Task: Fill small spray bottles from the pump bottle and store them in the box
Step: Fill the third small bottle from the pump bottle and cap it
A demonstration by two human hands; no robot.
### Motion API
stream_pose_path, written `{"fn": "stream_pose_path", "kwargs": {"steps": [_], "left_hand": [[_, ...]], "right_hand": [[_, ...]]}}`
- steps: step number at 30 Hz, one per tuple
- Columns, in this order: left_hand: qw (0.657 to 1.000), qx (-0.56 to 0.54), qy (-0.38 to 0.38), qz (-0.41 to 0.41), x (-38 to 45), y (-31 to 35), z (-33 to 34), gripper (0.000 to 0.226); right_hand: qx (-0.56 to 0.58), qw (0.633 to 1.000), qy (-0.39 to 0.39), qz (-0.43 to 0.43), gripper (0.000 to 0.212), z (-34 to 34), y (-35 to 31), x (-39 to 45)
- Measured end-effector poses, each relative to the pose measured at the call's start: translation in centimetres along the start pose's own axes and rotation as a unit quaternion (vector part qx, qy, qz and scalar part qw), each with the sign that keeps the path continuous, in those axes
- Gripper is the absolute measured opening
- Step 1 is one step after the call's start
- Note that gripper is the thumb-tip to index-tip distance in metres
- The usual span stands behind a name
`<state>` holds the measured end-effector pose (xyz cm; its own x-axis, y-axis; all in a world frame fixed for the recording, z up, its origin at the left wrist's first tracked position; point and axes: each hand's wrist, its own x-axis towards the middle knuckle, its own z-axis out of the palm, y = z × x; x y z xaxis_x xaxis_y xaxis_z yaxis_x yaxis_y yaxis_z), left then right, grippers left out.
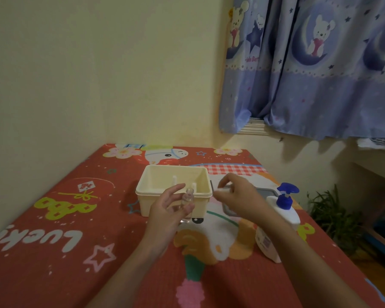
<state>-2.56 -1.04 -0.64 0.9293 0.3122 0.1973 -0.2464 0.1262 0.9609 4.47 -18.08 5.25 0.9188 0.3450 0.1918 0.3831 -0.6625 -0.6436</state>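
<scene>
My left hand [169, 210] holds a small clear spray bottle [187, 201] upright, its neck open with no cap on. My right hand [238, 196] hovers to the right of it, fingers pinched on a small white piece [220, 190], apparently the bottle's spray top. Behind both hands stands a cream plastic box [156, 192], open, with two white bottle tops [174, 180] showing inside. A white pump bottle [278, 221] with a blue pump head [287, 193] stands to the right, partly hidden by my right forearm.
A grey-rimmed lid [267, 193] lies flat between the box and the pump bottle. The work surface is a red cartoon-print mat [76, 218] against a cream wall. A blue curtain [320, 63] hangs at the right, with a green plant [333, 216] below it.
</scene>
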Motion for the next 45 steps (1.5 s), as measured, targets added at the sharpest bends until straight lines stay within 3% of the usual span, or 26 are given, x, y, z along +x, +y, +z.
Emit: {"fn": "stream_pose_path", "kwargs": {"steps": [6, 10, 19, 26, 33, 45], "left_hand": [[1.000, -0.002, -0.014, -0.004, -0.2, -0.5, -0.2, 0.034], [1.000, -0.001, -0.026, -0.011, -0.3, -0.5, -0.1, 0.034], [0.999, 0.008, -0.032, -0.007, -0.5, -0.2, 0.1, 0.033], [0.999, 0.014, -0.040, 0.009, -0.4, 0.5, 0.5, 0.043], [0.998, 0.024, -0.046, 0.023, -0.2, 1.2, 0.6, 0.053], [0.998, 0.038, -0.043, 0.028, -0.1, 1.2, 1.0, 0.046]], "right_hand": [[0.153, 0.983, 0.083, -0.066, 0.021, -1.3, -2.6, -0.3], [0.169, 0.978, 0.088, -0.089, 0.024, -1.3, -3.3, -0.1], [0.122, 0.986, 0.050, -0.099, 0.024, -0.5, -3.0, 0.4], [0.096, 0.988, -0.043, -0.113, 0.011, -0.1, -2.9, 0.4], [0.074, 0.984, -0.111, -0.119, 0.019, -0.2, -2.9, 0.6], [0.032, 0.976, -0.128, -0.175, 0.015, -0.8, -2.3, 1.5]]}}
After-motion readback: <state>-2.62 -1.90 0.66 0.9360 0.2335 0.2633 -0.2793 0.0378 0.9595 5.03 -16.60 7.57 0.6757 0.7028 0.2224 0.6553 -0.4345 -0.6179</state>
